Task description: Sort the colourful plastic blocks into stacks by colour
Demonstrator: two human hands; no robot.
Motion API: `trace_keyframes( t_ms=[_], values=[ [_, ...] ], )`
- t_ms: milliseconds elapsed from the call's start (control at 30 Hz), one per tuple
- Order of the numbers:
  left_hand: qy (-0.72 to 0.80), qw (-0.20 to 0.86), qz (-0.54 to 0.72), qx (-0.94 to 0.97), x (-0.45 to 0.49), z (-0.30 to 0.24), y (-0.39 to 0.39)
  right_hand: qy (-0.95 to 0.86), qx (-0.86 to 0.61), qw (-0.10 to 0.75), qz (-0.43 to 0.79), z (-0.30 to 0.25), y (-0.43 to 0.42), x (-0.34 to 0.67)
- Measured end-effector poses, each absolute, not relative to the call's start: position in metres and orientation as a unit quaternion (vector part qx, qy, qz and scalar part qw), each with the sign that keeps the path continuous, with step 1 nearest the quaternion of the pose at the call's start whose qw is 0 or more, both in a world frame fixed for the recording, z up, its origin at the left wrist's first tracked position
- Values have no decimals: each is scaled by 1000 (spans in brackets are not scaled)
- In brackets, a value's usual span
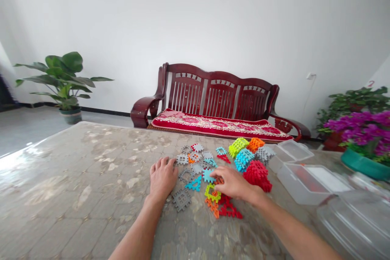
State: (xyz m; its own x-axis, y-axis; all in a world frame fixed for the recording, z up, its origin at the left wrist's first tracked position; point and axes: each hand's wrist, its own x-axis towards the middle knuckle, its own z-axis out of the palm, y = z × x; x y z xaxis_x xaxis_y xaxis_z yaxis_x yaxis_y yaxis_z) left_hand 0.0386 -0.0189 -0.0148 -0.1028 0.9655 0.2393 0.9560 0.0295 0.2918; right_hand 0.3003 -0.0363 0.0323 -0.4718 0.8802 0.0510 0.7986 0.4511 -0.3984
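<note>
My left hand (163,176) lies flat on the table, fingers stretched out, just left of the loose interlocking plastic tiles. A grey window-shaped tile (182,159) is close to its fingertips. My right hand (230,180) is over the loose tiles, its thumb and fingers curled at the right edge of a light blue square tile (208,175). Under the thumb side is a yellow-green frame tile (212,193), with an orange tile (212,208) and red triangle tiles (230,210) nearer me. Blue triangle tile (195,183) and grey tile (182,200) lie between the hands.
Sorted tile piles stand at the right: yellow-green (238,146), orange (255,144), blue (244,159), grey (264,153) and red (257,174). Beyond are a clear plastic box (304,189), a transparent lid (356,219) and purple flowers (362,128). A wooden bench (219,93) stands behind the table.
</note>
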Motion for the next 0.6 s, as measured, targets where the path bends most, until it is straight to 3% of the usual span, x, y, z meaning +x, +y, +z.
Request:
trace_keyframes(
  t_ms=[600],
  values=[
    [718,16,196,668,38,-16,-18,-911,-383,-3,154,34,-64,299]
  ],
)
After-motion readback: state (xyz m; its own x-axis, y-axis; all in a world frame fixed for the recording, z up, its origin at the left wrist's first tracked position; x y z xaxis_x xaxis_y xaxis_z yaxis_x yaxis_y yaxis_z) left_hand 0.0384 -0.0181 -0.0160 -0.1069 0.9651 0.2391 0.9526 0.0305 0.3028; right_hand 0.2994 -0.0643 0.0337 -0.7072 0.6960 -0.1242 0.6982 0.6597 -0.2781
